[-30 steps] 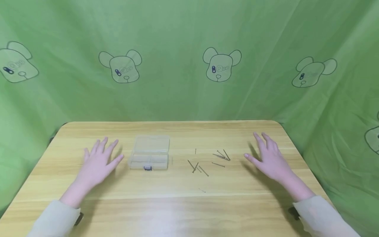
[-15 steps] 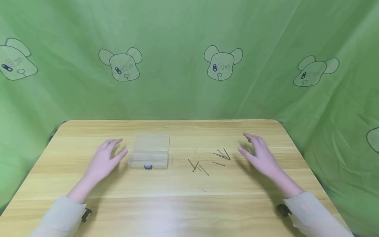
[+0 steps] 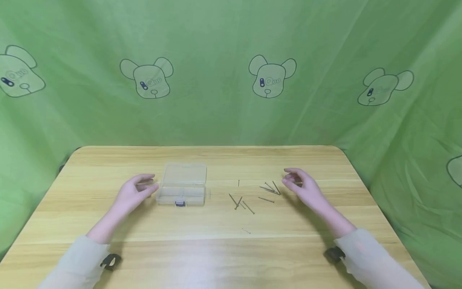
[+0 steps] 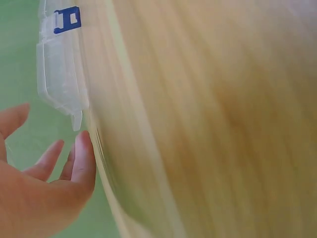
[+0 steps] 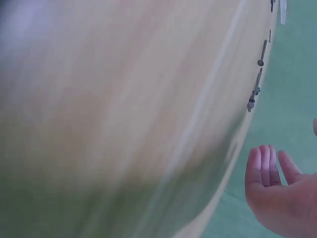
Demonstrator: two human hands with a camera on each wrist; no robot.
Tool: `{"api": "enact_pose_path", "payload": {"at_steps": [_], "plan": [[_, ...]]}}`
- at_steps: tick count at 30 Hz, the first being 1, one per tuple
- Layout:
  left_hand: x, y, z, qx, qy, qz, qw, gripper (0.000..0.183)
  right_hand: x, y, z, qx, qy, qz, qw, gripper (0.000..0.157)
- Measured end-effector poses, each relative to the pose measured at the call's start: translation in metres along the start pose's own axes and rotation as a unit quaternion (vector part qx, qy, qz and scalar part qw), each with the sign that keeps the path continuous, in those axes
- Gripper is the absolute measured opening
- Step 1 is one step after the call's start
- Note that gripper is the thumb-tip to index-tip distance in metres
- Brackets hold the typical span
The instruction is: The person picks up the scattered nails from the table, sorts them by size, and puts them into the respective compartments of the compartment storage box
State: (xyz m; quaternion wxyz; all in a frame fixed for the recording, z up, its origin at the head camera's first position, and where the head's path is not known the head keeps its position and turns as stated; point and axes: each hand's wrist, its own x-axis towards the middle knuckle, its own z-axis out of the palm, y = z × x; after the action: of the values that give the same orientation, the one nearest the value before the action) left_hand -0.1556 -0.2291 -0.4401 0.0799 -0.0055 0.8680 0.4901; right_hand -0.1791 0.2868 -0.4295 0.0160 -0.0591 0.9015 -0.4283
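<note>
A clear plastic storage box (image 3: 182, 196) with a blue latch (image 3: 180, 203) lies on the table, its lid (image 3: 185, 174) folded back. My left hand (image 3: 131, 194) hovers at the box's left side, thumb and fingers apart and loosely bent around nothing. In the left wrist view the thumb's tip comes close to the box's corner tab. To the right of the box lie several metal nails or screws (image 3: 248, 207), too small to tell which. My right hand (image 3: 304, 188) is raised just right of the far-right cluster (image 3: 270, 188), fingers loosely bent and holding nothing.
The wooden table (image 3: 216, 261) has rounded far corners. A green curtain (image 3: 216, 112) with bear-head drawings hangs behind it and along both sides. A single small nail or screw (image 3: 246, 231) lies nearer the front, another (image 3: 238, 183) farther back.
Both hands have moved inward, the left toward the box and the right toward the metal pieces. Their spread fingers have bent more. Box and metal pieces stay where they were.
</note>
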Motion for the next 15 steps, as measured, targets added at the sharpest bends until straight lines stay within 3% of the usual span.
{"api": "enact_pose_path", "payload": {"at_steps": [7,15], "plan": [[0.003,-0.005,0.004,-0.040,-0.009,-0.017,0.9990,0.056,0.005,0.009,0.004,0.084,-0.035,0.082,0.992,0.052],[0.003,-0.005,0.007,-0.113,-0.018,-0.036,0.9927,0.054,0.012,0.016,0.007,0.051,-0.046,0.113,0.991,0.046]]}}
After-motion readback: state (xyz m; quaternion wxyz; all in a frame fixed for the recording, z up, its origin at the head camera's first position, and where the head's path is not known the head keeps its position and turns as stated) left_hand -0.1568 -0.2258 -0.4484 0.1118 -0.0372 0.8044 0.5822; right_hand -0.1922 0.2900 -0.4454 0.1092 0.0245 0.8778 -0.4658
